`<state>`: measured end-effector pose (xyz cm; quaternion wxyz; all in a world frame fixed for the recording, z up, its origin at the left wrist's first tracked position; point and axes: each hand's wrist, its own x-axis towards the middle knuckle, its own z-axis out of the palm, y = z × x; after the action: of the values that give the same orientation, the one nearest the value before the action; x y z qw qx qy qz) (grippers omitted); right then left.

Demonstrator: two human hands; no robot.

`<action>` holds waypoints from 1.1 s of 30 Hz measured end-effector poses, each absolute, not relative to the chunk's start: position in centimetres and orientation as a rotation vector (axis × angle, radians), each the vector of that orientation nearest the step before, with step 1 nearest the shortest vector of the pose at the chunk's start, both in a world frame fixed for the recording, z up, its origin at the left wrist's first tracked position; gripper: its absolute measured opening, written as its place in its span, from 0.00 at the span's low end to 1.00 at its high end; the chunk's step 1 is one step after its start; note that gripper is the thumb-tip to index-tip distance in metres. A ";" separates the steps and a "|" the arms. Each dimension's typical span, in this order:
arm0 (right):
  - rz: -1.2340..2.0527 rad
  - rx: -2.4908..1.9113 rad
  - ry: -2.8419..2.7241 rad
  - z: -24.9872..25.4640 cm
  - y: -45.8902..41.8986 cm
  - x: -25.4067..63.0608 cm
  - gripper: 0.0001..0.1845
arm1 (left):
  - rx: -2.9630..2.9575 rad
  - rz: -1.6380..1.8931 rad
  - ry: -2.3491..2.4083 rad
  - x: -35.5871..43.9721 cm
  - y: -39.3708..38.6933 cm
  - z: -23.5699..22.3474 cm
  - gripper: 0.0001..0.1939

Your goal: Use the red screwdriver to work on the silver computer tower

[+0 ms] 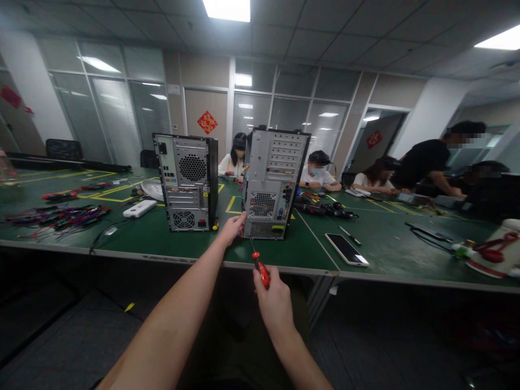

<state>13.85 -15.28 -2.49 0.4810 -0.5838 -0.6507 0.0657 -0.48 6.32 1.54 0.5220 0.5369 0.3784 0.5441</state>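
A computer tower (260,184) stands upright with its metal back panel facing me. Against its lower left edge is my left hand (234,228), closed on the case side, with part of the fingers hidden behind the edge. My right hand (275,295) grips the red and black handle of a screwdriver (260,266). The thin shaft points up and away, and its tip is at the bottom left corner of the tower's back panel. Whether the tip sits in a screw is too small to tell. To the left stands a second computer tower (184,181), its back also toward me.
On the green table (195,246) lie a white power bank (140,208), tangled wires (60,216), a phone (346,249) and a pen-like tool (349,235). A white bag (498,252) stands far right. Several people sit across the table; one person (430,157) leans over it.
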 end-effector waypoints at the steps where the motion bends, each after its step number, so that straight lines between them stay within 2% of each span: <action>1: 0.137 -1.411 -1.602 -2.4 -15.4 13.8 0.17 | 1.288 1.303 0.905 -0.5 6.4 1.5 0.35; 5: -0.054 -1.392 -1.640 -2.3 -15.6 13.5 0.14 | 1.297 1.303 0.900 -0.5 6.5 1.4 0.36; 12: -0.111 -1.400 -1.736 -2.6 -15.6 13.4 0.20 | 1.323 1.307 0.894 -0.6 6.6 1.2 0.37; 21: 0.004 -1.369 -1.688 -3.1 -15.2 13.8 0.11 | 1.321 1.298 0.916 -0.5 6.9 1.2 0.37; 24: 0.034 -1.349 -1.651 -3.1 -15.0 13.9 0.14 | 1.331 1.300 0.911 -0.5 7.0 1.1 0.36; 33: -0.228 -1.310 -1.783 -3.4 -15.1 14.1 0.23 | 1.329 1.301 0.911 -0.6 6.6 1.3 0.36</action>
<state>14.11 -15.14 -3.41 0.4429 -0.5280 -0.7188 -0.0920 -0.62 6.60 1.34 0.5103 0.5520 0.3782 0.5402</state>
